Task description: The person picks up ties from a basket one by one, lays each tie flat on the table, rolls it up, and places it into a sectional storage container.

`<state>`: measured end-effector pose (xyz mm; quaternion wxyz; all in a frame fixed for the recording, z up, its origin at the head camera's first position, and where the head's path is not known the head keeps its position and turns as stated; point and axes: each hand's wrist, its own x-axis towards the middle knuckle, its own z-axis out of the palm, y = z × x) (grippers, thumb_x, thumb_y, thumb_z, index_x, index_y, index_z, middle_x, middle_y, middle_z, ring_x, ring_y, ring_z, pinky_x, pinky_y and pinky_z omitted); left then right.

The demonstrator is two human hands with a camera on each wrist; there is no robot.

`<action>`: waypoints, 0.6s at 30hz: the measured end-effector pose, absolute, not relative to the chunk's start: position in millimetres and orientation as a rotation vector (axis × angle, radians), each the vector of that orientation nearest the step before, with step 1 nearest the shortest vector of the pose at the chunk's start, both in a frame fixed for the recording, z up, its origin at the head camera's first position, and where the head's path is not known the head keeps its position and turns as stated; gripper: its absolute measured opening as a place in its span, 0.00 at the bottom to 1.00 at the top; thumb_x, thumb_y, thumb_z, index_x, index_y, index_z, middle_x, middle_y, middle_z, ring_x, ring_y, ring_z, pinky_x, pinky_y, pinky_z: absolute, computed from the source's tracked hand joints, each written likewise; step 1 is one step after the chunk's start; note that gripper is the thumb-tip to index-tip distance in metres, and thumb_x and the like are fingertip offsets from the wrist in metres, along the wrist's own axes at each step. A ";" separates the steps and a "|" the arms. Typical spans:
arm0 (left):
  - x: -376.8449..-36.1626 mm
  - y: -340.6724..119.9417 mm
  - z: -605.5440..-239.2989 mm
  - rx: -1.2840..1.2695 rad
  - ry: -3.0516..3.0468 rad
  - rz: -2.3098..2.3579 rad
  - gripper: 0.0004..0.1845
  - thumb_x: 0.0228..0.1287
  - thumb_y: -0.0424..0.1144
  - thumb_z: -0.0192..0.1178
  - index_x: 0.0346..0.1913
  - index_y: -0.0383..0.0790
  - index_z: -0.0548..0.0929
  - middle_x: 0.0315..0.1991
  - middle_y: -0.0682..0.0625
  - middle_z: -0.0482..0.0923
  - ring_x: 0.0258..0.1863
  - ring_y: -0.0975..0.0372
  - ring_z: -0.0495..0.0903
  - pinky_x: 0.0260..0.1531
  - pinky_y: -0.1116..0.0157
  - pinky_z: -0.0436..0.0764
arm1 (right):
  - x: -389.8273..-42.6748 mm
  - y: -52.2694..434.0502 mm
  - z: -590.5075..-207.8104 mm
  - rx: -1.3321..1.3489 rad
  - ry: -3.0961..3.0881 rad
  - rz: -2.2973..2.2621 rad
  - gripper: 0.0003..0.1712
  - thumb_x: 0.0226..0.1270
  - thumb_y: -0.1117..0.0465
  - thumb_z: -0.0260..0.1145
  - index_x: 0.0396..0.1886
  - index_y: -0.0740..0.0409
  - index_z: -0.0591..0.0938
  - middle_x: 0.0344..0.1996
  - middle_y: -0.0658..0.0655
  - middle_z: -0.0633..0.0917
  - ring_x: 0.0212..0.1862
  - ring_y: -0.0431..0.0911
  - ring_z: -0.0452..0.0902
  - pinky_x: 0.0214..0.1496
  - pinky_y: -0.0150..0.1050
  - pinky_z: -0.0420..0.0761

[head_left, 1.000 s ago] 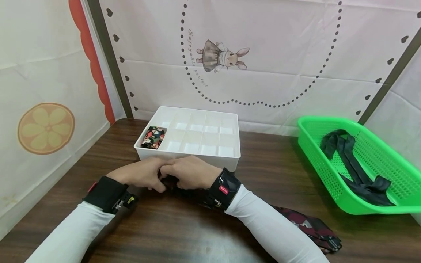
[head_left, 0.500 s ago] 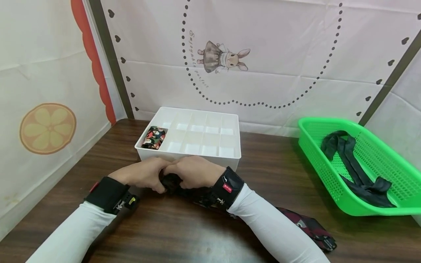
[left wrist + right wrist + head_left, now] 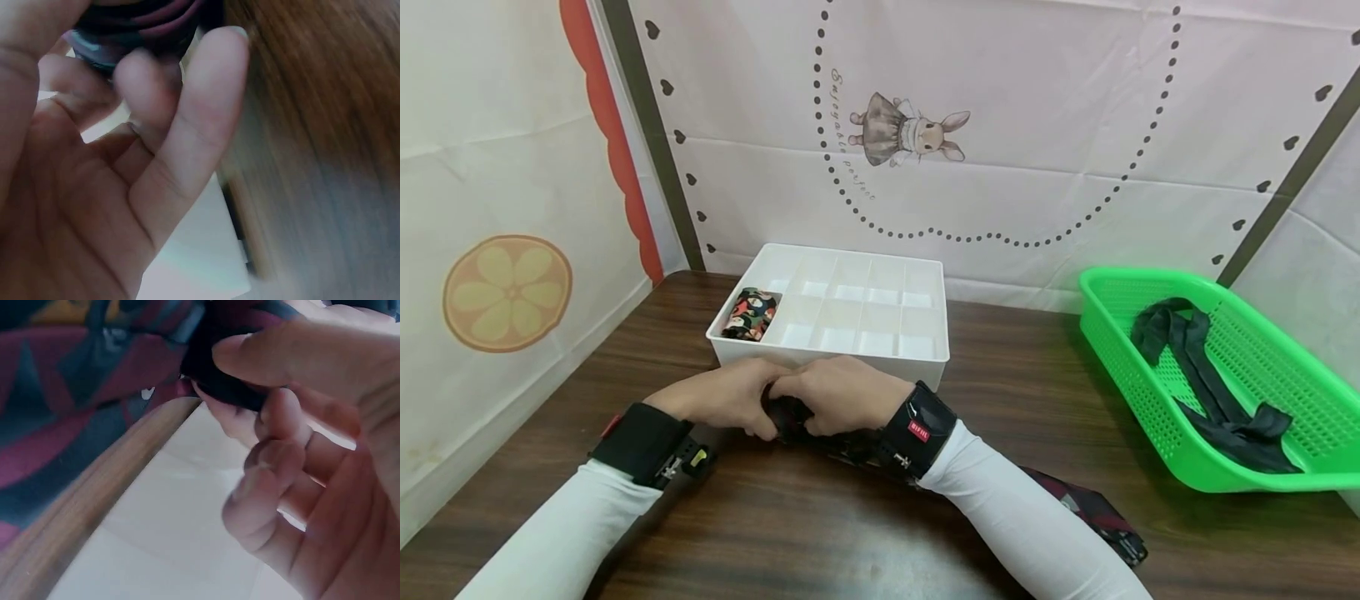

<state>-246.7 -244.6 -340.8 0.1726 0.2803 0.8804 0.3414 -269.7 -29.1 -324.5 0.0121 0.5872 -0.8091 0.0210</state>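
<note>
A long folded strip of dark, maroon-patterned cloth [image 3: 1093, 510] lies on the table, running under the right forearm to both hands. Its near end forms a thick dark roll [image 3: 790, 417] just in front of the white box. My left hand [image 3: 726, 396] grips the roll's left side; in the left wrist view the rolled layers [image 3: 137, 31] show between thumb and fingers. From the other side my right hand [image 3: 846, 392] pinches the roll, thumb over a dark edge in the right wrist view, with the patterned cloth [image 3: 81, 394] stretching away beside it.
Behind the hands stands a white divided box [image 3: 842, 364], a colourful patterned cloth bundle [image 3: 752, 315] in its front left compartment. At right, a green basket [image 3: 1120, 400] holds a long black cloth [image 3: 1213, 383]. Printed fabric sheets [image 3: 1037, 125] wall in the table.
The cloth's far tail has slid left, towards the hands. More of the dark roll shows between the fingers than a second ago. The box and basket stay put.
</note>
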 end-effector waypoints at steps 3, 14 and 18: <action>-246.8 -244.7 -340.6 0.776 2.501 0.959 0.23 0.47 0.27 0.75 0.48 0.42 0.83 0.35 0.51 0.81 0.23 0.60 0.83 0.23 0.61 0.84 | -269.8 -28.9 -323.5 1.838 -2.503 0.063 0.25 0.62 0.64 0.78 0.60 0.47 0.86 0.39 0.46 0.85 0.38 0.40 0.76 0.44 0.35 0.79; -248.8 -248.7 -350.8 0.773 2.469 1.011 0.12 0.57 0.35 0.77 0.42 0.42 0.84 0.29 0.53 0.83 0.22 0.60 0.83 0.22 0.61 0.84 | -277.5 -27.3 -327.7 1.809 -2.553 0.132 0.26 0.62 0.67 0.77 0.59 0.47 0.82 0.40 0.47 0.85 0.40 0.41 0.77 0.41 0.37 0.80; -248.9 -246.1 -347.1 0.754 2.529 0.919 0.18 0.50 0.33 0.77 0.45 0.43 0.85 0.34 0.53 0.81 0.25 0.61 0.81 0.26 0.62 0.82 | -277.3 -26.4 -324.8 1.856 -2.535 0.094 0.31 0.64 0.67 0.76 0.66 0.45 0.84 0.46 0.46 0.87 0.44 0.39 0.78 0.47 0.34 0.80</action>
